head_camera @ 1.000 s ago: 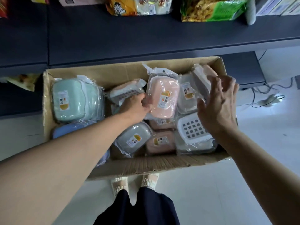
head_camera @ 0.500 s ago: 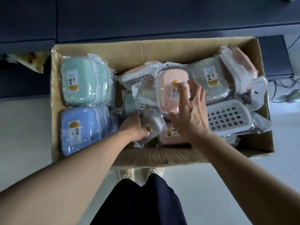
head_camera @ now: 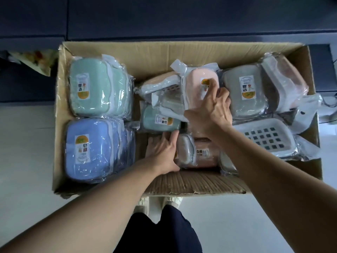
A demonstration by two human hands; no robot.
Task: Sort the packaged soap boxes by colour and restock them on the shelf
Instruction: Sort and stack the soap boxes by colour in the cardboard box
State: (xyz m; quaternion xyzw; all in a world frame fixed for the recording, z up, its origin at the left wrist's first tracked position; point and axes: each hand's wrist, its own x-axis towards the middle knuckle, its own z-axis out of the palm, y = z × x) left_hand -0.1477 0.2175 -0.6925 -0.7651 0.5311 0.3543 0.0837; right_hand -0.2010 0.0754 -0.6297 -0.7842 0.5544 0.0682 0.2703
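Head view: open cardboard box (head_camera: 116, 49) on pale floor, packed with wrapped soap boxes. Green stack (head_camera: 96, 90) at box's far-left corner, blue stack (head_camera: 94, 150) at near-left. Right hand (head_camera: 211, 110) curled over pink soap box (head_camera: 198, 84) at box's middle. Left hand (head_camera: 162, 152) flat, fingers straight, touching small green soap box (head_camera: 160, 120) just beside.

Both bare forearms reach forward and down. Left hand (head_camera: 162, 152) sits low, fingers mostly straight and spread, thumb out to the right. Right hand (head_camera: 211, 110) is further out, fingers bent, back facing up.
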